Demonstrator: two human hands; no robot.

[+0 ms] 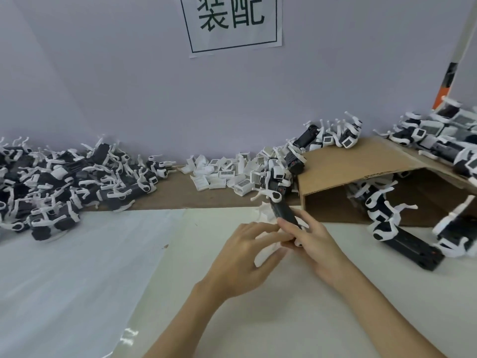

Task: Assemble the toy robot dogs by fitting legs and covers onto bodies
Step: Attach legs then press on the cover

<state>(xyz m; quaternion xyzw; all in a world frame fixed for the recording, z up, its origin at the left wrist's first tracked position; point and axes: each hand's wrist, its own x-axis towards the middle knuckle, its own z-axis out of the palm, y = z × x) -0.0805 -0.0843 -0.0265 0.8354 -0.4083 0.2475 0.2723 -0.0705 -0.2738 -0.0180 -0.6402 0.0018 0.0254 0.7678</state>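
R hand (pixel 313 244): fingers curled round black oblong plastic dog body (pixel 284 215), tilted above white table (pixel 335 306), centre.
L hand (pixel 247 257): fingers pinch white plastic cover piece (pixel 268 250), touching body's near end.
Body far end: white leg (pixel 268 195) fitted.
L pile: black bodies w/ white legs (pixel 64 177).
Back middle: white barcode covers (pixel 224 174).
R: brown cardboard box (pixel 361 174), finished dogs (pixel 387 220) near it.

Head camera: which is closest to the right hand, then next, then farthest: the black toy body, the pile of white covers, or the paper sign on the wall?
1. The black toy body: held in the right hand, touching its fingers.
2. The pile of white covers: behind the hands, along the back of the table.
3. The paper sign: high on the wall, farthest.
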